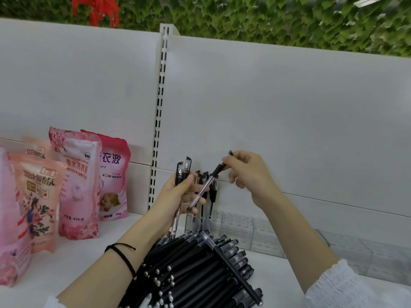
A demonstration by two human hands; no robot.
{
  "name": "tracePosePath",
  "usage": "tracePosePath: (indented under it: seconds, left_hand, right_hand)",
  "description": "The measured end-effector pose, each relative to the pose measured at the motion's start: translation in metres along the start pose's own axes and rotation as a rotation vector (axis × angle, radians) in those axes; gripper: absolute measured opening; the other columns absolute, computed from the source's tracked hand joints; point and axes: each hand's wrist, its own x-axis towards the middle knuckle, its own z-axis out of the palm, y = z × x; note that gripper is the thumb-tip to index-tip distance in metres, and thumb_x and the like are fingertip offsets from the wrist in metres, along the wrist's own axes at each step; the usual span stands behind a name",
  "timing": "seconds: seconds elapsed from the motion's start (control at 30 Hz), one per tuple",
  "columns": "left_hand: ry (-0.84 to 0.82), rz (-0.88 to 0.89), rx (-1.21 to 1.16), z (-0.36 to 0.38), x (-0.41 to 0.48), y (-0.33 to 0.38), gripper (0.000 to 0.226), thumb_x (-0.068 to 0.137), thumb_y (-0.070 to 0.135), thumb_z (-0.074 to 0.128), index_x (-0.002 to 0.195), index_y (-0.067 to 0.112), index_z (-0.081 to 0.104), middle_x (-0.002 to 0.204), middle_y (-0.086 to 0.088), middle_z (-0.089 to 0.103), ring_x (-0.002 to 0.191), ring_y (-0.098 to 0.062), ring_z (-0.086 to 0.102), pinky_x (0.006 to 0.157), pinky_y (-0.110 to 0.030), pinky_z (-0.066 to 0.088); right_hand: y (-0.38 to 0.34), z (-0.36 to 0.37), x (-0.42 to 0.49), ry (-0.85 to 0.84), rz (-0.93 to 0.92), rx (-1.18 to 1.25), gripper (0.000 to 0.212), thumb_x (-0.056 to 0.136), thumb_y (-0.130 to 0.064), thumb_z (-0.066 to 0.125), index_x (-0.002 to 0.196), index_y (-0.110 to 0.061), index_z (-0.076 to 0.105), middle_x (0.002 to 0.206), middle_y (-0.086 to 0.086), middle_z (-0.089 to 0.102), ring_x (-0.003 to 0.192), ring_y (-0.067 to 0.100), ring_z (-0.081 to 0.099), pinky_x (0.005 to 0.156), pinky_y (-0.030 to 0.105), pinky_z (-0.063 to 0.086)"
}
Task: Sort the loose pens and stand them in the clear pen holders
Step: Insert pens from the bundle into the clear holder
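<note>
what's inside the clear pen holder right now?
A few black-capped pens stand at the left end of the clear pen holder; the left hand covers some, so count unclear.

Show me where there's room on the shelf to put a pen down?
Bare shelf lies between the pink pouches and the pen pile, and a smaller strip between the pile and the clear holders. Crowded: the pile itself and the holders' left end, where standing pens are.

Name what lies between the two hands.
One clear-barrelled pen, pinched at its black cap by the right hand, slanting to the left hand; in the head view.
</note>
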Motion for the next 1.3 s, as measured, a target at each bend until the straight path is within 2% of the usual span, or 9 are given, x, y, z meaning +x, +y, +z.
tracePosePath:
  seconds: [0.13,0.23,0.33,0.43,0.63,0.9,1.03,1.13,1.3]
  left_hand:
    - [0.155,-0.01,0.064,-0.006,0.004,0.0,0.01,0.1,0.024,0.049,0.102,0.016,0.053,0.068,-0.007,0.073,0.049,-0.018,0.067,0.036,-0.022,0.049]
    - [0.241,-0.038,0.123,-0.012,0.007,-0.003,0.007,0.101,0.024,0.048,0.099,0.017,0.05,0.06,-0.004,0.062,0.035,-0.01,0.051,0.032,-0.018,0.04]
    - [0.275,-0.052,0.134,-0.015,0.01,-0.005,0.013,0.102,0.025,0.047,0.094,0.016,0.042,0.054,0.001,0.037,0.033,-0.005,0.026,0.033,-0.014,0.021]
    - [0.282,-0.054,0.135,-0.011,0.012,-0.007,0.023,0.102,0.031,0.045,0.086,0.018,0.034,0.051,0.005,0.028,0.033,-0.004,0.02,0.034,-0.012,0.017]
    - [0.316,-0.114,0.058,-0.007,0.016,-0.005,0.017,0.097,0.021,0.028,0.082,0.019,0.034,0.051,0.001,0.031,0.032,-0.007,0.019,0.037,-0.009,0.017]
    - [0.236,0.044,0.051,0.001,0.006,0.0,0.02,0.103,0.02,0.035,0.083,0.019,0.035,0.055,0.003,0.043,0.037,-0.008,0.026,0.037,-0.017,0.02]
    - [0.114,0.056,0.062,0.005,0.0,0.002,0.02,0.104,0.022,0.038,0.084,0.018,0.037,0.056,0.004,0.046,0.037,-0.007,0.028,0.037,-0.017,0.02]
    - [-0.018,0.046,0.087,0.008,-0.004,0.002,0.016,0.103,0.024,0.04,0.089,0.016,0.038,0.058,0.004,0.047,0.038,-0.007,0.028,0.036,-0.017,0.021]
    - [-0.113,0.019,0.108,0.011,-0.005,-0.001,0.016,0.102,0.028,0.042,0.091,0.017,0.042,0.058,0.004,0.049,0.039,-0.007,0.027,0.035,-0.016,0.022]
  right_hand:
    - [0.004,-0.003,0.003,0.18,-0.073,-0.049,0.016,0.085,-0.012,0.058,0.079,0.003,0.06,0.063,0.009,0.056,0.041,0.009,0.041,0.041,0.016,0.031]
    - [0.008,-0.003,0.004,0.27,-0.158,-0.092,0.022,0.085,-0.016,0.056,0.083,0.007,0.056,0.063,0.008,0.048,0.05,0.013,0.041,0.05,0.025,0.035]
    - [0.011,-0.001,0.004,0.214,-0.251,-0.249,0.018,0.083,-0.019,0.059,0.078,-0.002,0.058,0.063,0.0,0.05,0.058,0.014,0.042,0.058,0.034,0.04]
    - [0.015,0.005,0.0,0.157,-0.289,-0.382,0.014,0.083,-0.02,0.06,0.076,-0.009,0.059,0.063,-0.001,0.054,0.059,0.013,0.045,0.059,0.032,0.04]
    - [0.027,0.006,0.003,0.072,-0.218,-0.562,0.013,0.083,-0.025,0.059,0.077,-0.013,0.06,0.069,0.001,0.061,0.064,0.016,0.05,0.06,0.031,0.041]
    - [0.025,0.0,0.004,-0.151,-0.116,-0.752,0.032,0.082,-0.048,0.069,0.075,-0.017,0.067,0.074,-0.003,0.068,0.066,0.013,0.059,0.066,0.032,0.052]
    - [0.016,-0.001,0.001,0.027,-0.148,-0.608,0.043,0.086,-0.056,0.061,0.073,-0.016,0.07,0.067,-0.002,0.069,0.063,0.008,0.064,0.068,0.034,0.053]
    - [0.004,0.004,-0.004,-0.071,-0.092,-0.309,0.036,0.089,-0.047,0.064,0.08,-0.013,0.072,0.065,-0.002,0.067,0.043,0.004,0.046,0.053,0.024,0.043]
    - [0.002,0.011,-0.008,-0.156,-0.009,-0.072,0.011,0.085,-0.021,0.073,0.087,-0.01,0.073,0.067,0.001,0.063,0.041,0.008,0.037,0.039,0.016,0.028]
